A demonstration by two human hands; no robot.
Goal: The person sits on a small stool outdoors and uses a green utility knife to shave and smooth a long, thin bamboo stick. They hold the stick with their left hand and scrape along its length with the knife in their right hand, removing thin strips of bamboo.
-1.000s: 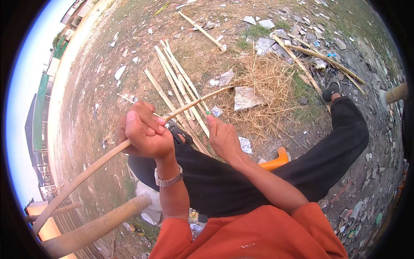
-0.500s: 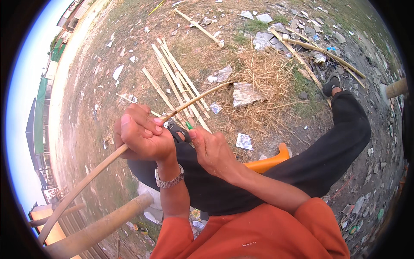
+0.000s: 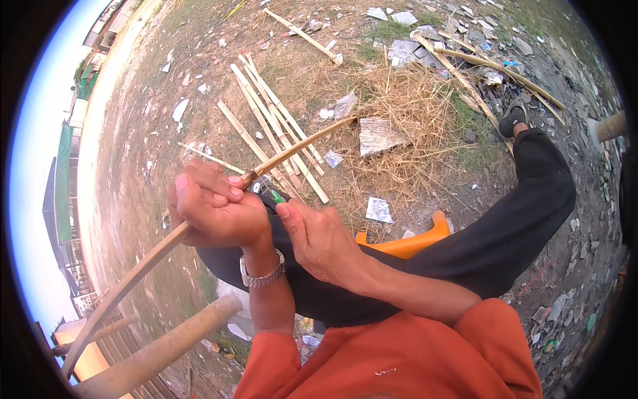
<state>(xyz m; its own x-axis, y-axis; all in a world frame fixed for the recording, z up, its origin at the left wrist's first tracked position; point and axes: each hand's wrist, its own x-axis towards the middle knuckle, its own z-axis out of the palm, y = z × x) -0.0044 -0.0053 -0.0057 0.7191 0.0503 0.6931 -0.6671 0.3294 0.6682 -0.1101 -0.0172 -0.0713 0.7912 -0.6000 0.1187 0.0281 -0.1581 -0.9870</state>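
Head view: a strip (image 3: 149,259) ran from the lower left of the frame to upper centre. Left of centre, the left hand (image 3: 222,209) had its fingers curled around it. Slats (image 3: 242,132) lay above. At centre, the right hand (image 3: 325,243) had its fingers closed on a green tool (image 3: 277,197), mostly hidden; tool-to-strip contact could not be determined. Straw (image 3: 425,176) lay right of centre.

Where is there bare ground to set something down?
Mostly bare: the dry patch between the bamboo strips and the lone stick beyond; a smaller one between straw and black trousers. Crowded: upper right, where broken slabs and poles lie jumbled.
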